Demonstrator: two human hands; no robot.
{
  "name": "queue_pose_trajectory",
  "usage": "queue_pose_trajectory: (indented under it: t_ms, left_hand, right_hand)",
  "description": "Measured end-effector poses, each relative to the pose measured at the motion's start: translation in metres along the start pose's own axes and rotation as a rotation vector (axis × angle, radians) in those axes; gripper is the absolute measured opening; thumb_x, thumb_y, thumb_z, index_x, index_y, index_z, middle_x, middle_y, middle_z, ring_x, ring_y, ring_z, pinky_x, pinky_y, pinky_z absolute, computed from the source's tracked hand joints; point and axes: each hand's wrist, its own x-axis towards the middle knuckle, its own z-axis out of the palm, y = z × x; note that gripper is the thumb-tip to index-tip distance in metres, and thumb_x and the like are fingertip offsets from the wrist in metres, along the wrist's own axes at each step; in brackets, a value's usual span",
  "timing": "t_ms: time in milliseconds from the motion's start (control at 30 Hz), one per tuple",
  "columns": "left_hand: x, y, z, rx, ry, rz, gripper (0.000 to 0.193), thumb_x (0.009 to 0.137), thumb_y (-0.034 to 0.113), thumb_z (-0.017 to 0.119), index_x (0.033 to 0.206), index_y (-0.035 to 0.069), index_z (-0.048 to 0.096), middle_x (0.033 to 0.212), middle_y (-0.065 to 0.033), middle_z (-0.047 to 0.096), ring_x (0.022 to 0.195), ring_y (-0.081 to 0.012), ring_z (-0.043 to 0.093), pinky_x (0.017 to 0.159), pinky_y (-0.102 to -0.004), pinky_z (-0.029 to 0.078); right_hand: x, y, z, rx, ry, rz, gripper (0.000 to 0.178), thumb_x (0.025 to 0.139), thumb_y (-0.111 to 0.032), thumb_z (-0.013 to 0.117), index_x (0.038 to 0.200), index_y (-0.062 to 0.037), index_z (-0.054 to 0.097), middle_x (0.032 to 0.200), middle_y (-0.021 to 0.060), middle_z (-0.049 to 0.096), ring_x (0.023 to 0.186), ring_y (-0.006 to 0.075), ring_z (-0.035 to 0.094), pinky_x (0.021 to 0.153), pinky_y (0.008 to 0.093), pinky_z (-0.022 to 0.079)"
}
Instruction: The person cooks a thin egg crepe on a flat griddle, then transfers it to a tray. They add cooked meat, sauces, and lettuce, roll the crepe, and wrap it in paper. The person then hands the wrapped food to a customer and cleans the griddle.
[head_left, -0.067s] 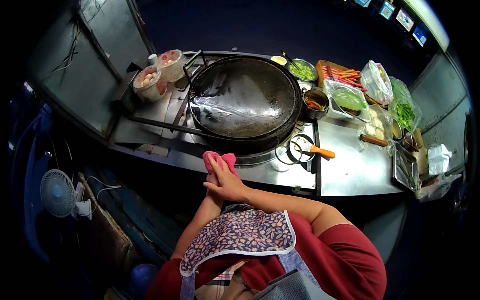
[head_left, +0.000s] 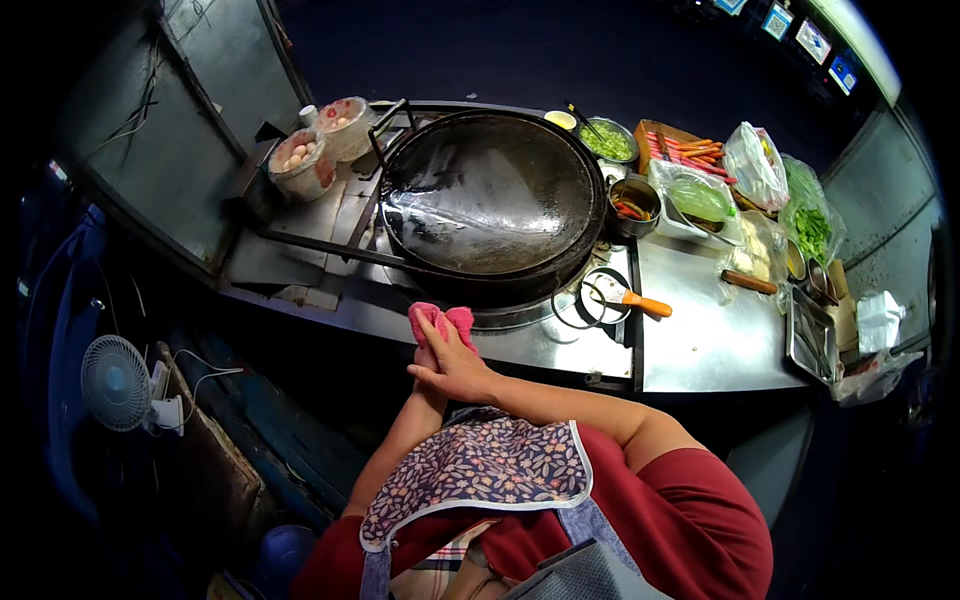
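Observation:
My two hands meet in front of my apron, at the near edge of the counter. A pink cloth (head_left: 459,320) is bunched at their fingertips. Fingers closed, my right hand (head_left: 456,367) lies across the left and presses on the cloth, its thumb over the left wrist. Beneath it my left hand (head_left: 424,357) is closed on the cloth, most of its fingers hidden. Just beyond the hands stands a large round black griddle (head_left: 490,195) with a wet shine. Right of it, a scraper with an orange handle (head_left: 645,303) rests on a small round dish.
Tubs of eggs (head_left: 300,160) stand left of the griddle, near a black metal bar (head_left: 330,249). To the right are a sauce pot (head_left: 633,208), a bowl of chopped greens (head_left: 607,140), bagged vegetables (head_left: 752,165) and a metal tray (head_left: 810,335). A white fan (head_left: 115,383) sits lower left.

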Motion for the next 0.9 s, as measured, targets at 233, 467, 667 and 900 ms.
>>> queue_pose_trajectory:
  t_ms: [233,467,667,900]
  left_hand:
    - [0.018,-0.024,-0.084,-0.181,-0.116,-0.145,0.060,0.107,0.049,0.034,0.155,0.013,0.035,0.152,-0.0134,0.044,0.136,-0.0283,0.048,0.110,-0.0423,0.042]
    - [0.003,0.061,0.039,0.015,0.152,-0.338,0.052,0.106,0.042,0.042,0.146,0.009,0.047,0.140,-0.0103,0.057,0.128,-0.0261,0.056,0.111,-0.0420,0.043]
    - [-0.001,0.009,0.040,0.239,0.320,-0.190,0.046,0.100,0.014,0.058,0.144,0.006,0.046,0.134,-0.0092,0.060,0.121,-0.0223,0.059,0.106,-0.0369,0.046]
    - [0.010,-0.011,0.033,0.261,0.432,-0.315,0.039,0.099,0.029,0.065,0.128,0.004,0.060,0.116,-0.0081,0.069,0.104,-0.0202,0.067,0.090,-0.0360,0.055]
  right_hand:
    - [-0.008,-0.029,-0.035,-0.113,-0.306,0.029,0.094,0.090,-0.046,0.069,0.163,-0.0265,0.012,0.151,0.0369,0.028,0.123,0.0563,0.052,0.102,0.0526,0.048]
    - [0.004,0.014,-0.062,-0.339,0.286,-0.196,0.069,0.086,-0.025,0.068,0.148,-0.0106,0.043,0.126,0.0172,0.061,0.109,0.0348,0.059,0.087,0.0432,0.048]
    - [-0.010,0.067,-0.016,-0.475,-0.013,-0.317,0.038,0.081,-0.022,0.062,0.115,-0.0053,0.066,0.121,0.0170,0.062,0.114,0.0342,0.054,0.090,0.0411,0.042]
    - [-0.028,0.076,-0.063,-0.207,-0.043,-0.168,0.024,0.071,-0.015,0.078,0.093,-0.0076,0.074,0.117,0.0147,0.068,0.111,0.0352,0.060,0.097,0.0430,0.048]
